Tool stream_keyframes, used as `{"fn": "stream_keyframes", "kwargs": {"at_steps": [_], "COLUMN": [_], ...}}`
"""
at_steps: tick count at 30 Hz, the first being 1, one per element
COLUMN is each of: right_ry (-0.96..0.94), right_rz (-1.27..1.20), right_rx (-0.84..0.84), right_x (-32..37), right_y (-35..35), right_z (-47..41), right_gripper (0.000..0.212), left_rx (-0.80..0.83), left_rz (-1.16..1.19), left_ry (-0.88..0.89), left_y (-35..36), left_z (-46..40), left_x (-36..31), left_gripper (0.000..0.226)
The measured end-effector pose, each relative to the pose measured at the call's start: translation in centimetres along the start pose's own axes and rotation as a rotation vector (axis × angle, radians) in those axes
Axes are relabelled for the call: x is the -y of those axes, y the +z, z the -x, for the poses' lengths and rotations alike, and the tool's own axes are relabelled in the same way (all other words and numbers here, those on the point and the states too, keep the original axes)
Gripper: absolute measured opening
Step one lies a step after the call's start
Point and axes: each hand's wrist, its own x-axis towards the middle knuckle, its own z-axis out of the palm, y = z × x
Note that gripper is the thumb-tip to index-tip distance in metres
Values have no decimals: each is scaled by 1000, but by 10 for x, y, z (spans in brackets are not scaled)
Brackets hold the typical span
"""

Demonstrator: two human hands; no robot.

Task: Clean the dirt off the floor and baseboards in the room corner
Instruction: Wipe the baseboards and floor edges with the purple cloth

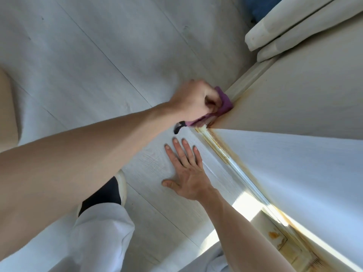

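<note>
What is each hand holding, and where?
Left hand grips the purple cloth by its bunched middle, at the corner. Right hand holds nothing.

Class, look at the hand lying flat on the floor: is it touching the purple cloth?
Apart. The head view shows the right hand spread flat on the floor, with bare floorboard between its fingertips and the purple cloth gripped by the left hand.

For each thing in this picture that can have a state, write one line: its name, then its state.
left hand: grips the purple cloth, pressing it into the corner.
right hand: flat on the floor, fingers spread.
purple cloth: bunched in the grip, against the baseboard.
baseboard: stained orange-brown along its top edge.
floor: pale boards, a dark smear beside the cloth.
curtain: hanging folded, hem clear of the corner.
</note>
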Motion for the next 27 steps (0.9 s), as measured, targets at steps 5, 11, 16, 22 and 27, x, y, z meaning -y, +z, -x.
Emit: {"fn": "stream_keyframes", "kwargs": {"at_steps": [5,11,16,22,27], "right_ry": [0,7,4,8,15], "right_rz": [-7,15,5,11,18], "right_rx": [3,18,4,15,68], "right_x": [0,0,1,2,1], "right_y": [1,-1,2,1,1], "right_z": [1,0,1,1,-1], "right_gripper": [106,107,108,109,109], "left_rx": [-57,1,-3,-32,-41], "left_rz": [-58,-27,-20,-11,-55], "left_ry": [-3,-24,-18,-12,4], "left_y": [7,1,2,9,10], "left_z": [6,-3,18,18,46], "left_x": [5,-3,15,6,13], "left_gripper": [10,19,16,20,15]}}
